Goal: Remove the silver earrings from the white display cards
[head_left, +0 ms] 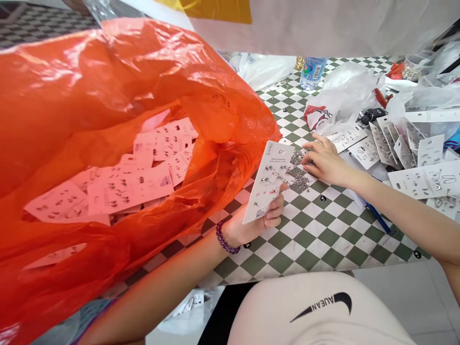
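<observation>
Your left fingers (275,211) grasp the white card (259,191); whether your right fingers (312,157) pinch small metal pieces (300,181), I cannot tell. The card seems light, rather stiff; hold its lower edge.

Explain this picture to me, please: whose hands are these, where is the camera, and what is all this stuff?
There is no robot here: these are a person's bare hands, seen by a camera worn on the head, looking forward and down. The left hand holds a white card carrying small metal pieces. The right hand is at a loose pile of similar pieces on a checked tablecloth. An open orange bag holds more cards; others lie at the right.
</observation>
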